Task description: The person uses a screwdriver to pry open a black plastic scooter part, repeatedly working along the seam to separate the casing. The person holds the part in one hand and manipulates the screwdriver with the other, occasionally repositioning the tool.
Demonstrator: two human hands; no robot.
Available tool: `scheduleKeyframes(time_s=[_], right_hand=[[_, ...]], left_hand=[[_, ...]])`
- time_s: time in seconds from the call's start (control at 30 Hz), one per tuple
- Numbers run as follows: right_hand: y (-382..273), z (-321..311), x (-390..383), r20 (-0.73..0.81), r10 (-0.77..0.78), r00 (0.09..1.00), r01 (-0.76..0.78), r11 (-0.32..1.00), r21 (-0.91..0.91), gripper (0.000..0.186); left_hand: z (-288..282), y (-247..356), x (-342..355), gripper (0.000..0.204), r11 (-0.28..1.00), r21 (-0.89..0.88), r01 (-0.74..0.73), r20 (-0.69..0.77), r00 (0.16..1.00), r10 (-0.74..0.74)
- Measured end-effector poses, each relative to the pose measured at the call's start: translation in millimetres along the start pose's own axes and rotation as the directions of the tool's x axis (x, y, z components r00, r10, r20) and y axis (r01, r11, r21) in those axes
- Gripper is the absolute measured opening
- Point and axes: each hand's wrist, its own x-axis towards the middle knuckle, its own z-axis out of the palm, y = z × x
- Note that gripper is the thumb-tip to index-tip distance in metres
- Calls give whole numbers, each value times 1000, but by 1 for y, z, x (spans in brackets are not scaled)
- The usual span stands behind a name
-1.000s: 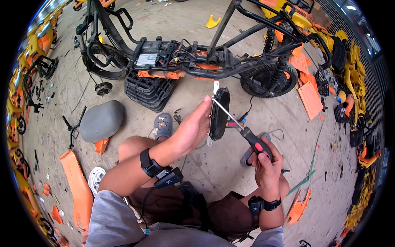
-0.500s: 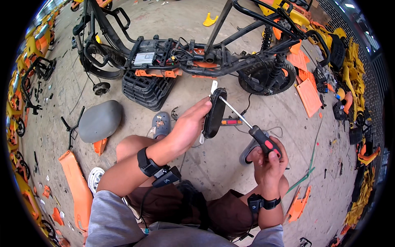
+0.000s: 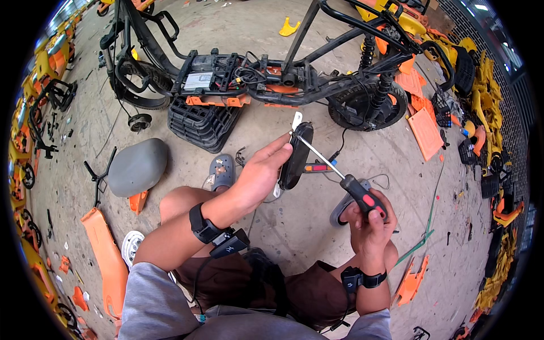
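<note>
My left hand (image 3: 258,175) grips a black oblong housing (image 3: 296,161) with white tabs (image 3: 296,119) sticking out at its upper and lower ends, held upright above the floor between my feet. My right hand (image 3: 374,226) is closed on the black-and-red handle of a screwdriver (image 3: 362,194). Its steel shaft runs up and left, with the tip at the upper part of the housing, near my left thumb. Behind the housing lies a small bar with red and yellow segments (image 3: 319,168), beside cables on the floor.
A stripped scooter frame (image 3: 309,96) stands ahead on a black crate (image 3: 198,127). A grey seat (image 3: 136,167) and a long orange panel (image 3: 102,258) lie left. Orange panels (image 3: 424,133) and heaped yellow parts (image 3: 484,96) are at right; yellow scooters (image 3: 39,90) line the left.
Over the last second both hands have shifted, the screwdriver handle a little to the right and the housing slightly left. The tip has moved back up slightly along the housing's upper edge since half a second ago.
</note>
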Motion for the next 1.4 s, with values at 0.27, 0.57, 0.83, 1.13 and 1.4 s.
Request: scheduleKeyframes(time_s=[0.27,0.57,0.83,1.13,1.4], right_hand=[[0,0,1,8,4,1000,-4,1000,-26,50],[0,6,5,-62,103,993,-97,990,99,57],[2,5,6,-96,93,991,-96,995,-26,55],[4,3,7,-80,80,994,-81,997,-9,53],[3,10,6,-109,52,993,-61,994,-85,52]], left_hand=[[2,-5,2,47,966,230,-115,-66,989,133],[-2,-16,4,57,827,509,-237,29,965,259],[-7,-22,3,69,677,679,-284,93,948,305],[-3,-16,-1,75,662,689,-295,128,949,290],[-5,-18,1,77,613,709,-350,143,922,360]])
